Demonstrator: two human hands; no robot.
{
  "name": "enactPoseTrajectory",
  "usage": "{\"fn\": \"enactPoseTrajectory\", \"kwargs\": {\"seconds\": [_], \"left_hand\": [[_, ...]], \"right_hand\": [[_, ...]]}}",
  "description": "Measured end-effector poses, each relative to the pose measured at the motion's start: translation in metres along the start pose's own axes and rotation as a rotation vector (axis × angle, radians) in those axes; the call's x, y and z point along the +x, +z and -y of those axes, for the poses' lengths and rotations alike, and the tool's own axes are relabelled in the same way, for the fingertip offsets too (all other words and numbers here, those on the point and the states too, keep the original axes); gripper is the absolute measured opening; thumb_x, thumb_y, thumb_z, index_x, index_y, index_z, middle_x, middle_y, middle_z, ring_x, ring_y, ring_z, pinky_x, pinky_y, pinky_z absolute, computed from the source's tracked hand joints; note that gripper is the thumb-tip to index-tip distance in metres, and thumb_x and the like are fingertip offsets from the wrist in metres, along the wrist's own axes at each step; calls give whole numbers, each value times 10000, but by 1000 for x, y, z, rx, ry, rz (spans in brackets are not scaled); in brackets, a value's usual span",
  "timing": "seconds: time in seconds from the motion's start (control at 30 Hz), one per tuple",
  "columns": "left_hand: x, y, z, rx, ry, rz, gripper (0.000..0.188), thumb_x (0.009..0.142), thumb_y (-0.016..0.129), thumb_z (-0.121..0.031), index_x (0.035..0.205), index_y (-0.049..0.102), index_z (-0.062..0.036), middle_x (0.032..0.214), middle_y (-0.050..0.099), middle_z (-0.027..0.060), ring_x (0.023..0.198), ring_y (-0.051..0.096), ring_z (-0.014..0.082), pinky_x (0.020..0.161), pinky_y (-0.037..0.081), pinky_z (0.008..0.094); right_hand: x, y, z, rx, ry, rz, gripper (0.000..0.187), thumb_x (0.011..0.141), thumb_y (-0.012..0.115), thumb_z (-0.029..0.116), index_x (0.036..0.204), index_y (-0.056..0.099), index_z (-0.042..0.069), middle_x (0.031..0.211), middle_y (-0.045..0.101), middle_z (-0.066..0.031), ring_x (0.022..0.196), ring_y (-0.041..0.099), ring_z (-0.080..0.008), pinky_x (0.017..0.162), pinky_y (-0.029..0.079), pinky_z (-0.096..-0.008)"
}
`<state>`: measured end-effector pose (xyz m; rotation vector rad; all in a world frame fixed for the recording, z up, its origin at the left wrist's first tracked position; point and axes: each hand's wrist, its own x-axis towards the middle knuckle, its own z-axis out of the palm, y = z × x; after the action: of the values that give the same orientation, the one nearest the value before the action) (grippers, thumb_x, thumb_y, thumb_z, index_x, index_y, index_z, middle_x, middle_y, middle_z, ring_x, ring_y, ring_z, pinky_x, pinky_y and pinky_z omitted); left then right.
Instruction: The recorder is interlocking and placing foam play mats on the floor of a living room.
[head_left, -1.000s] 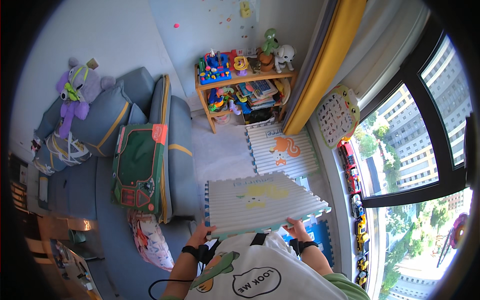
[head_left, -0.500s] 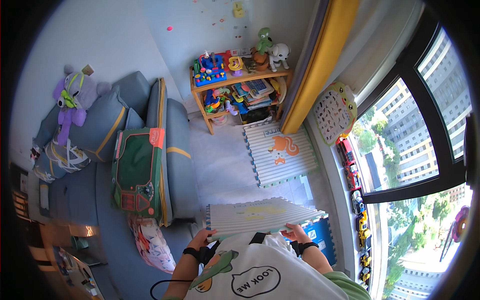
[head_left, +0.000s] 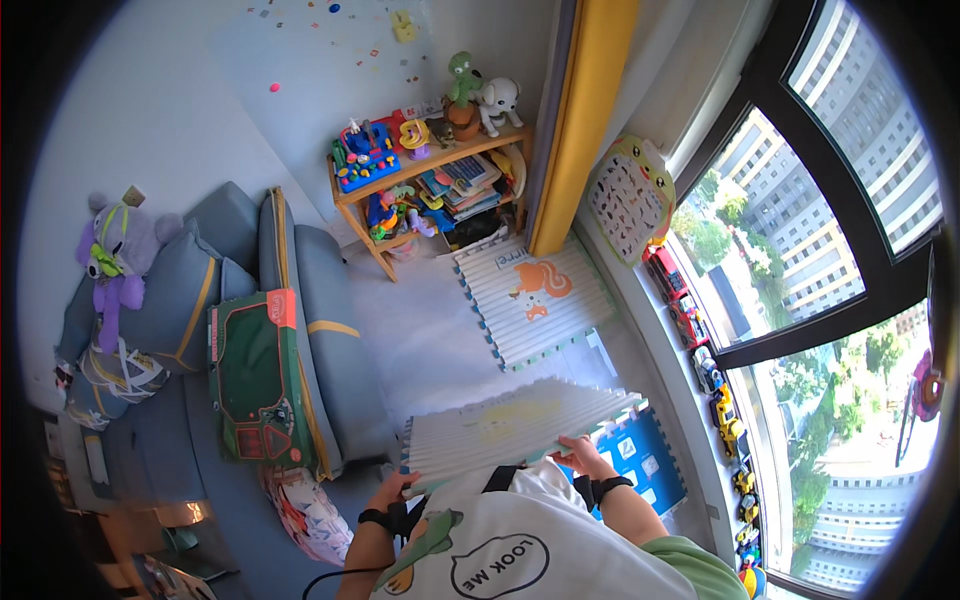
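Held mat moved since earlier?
Yes: the held mat shifted toward the shirt; its far edge no longer hides part of the floor mat by the curtain.

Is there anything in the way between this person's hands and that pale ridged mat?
Nothing visible: the left hand and right hand both hold the near side of the pale ridged mat directly. The blue mat shows beside the right hand, not between.

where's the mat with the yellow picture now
In the head view, the mat with the yellow picture is below centre, held by the left hand and right hand, with the blue mat showing past its right side.
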<state>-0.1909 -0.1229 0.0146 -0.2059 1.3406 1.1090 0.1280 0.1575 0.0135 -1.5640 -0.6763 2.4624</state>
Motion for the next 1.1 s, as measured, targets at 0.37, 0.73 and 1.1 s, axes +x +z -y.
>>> {"fn": "enactPoseTrajectory", "kwargs": {"seconds": [0.37,0.73,1.1], "left_hand": [[4,-3,-23,-11,222,-37,576,699,637,-19,1186,333,-59,1014,506,102,865,527,226,732,460,349],[-29,19,-50,44,377,-72,503,727,599,-13,1160,350,-76,1016,494,91,910,494,214,798,416,328],[-29,10,-47,7,341,-106,552,706,633,-41,1169,337,-90,992,488,84,909,483,214,792,408,335]], "right_hand": [[-18,24,20,140,-47,34,329,842,503,70,1136,363,20,1100,462,-134,908,524,-261,843,440,-418],[-31,48,43,176,-151,155,358,836,513,64,1136,327,5,1127,436,-131,999,479,-258,879,413,-416],[-13,41,36,119,-138,213,343,840,508,78,1134,350,3,1129,448,-137,985,498,-263,869,425,-408]]}}
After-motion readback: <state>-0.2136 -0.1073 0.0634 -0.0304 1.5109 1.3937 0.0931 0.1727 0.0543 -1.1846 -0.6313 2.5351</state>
